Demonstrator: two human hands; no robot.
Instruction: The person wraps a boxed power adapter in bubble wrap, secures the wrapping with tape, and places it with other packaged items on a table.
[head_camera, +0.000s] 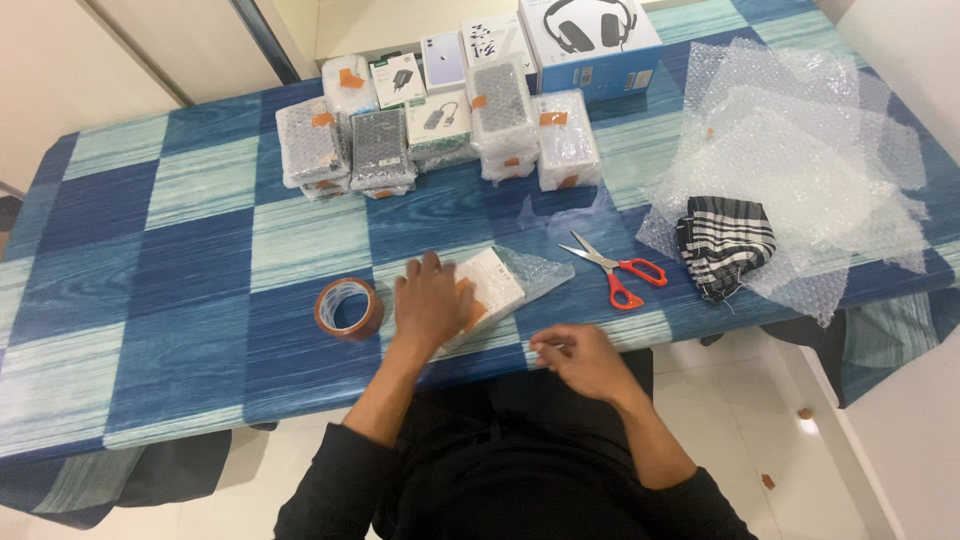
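Note:
My left hand (430, 303) lies flat on a small white box (492, 283) that is partly wrapped in bubble wrap, with an orange tape strip under the fingers. My right hand (582, 359) hovers at the near table edge, fingertips pinched together; whether a bit of tape is between them I cannot tell. A roll of brown tape (348, 309) stands just left of my left hand. Red-handled scissors (620, 272) lie to the right of the box.
Several bubble-wrapped boxes (440, 135) and plain product boxes sit at the far side, with a headphone box (592, 38) behind. Loose bubble wrap sheets (800, 150) and a striped black-and-white cloth (726, 243) cover the right end of the blue checked table (180, 260).

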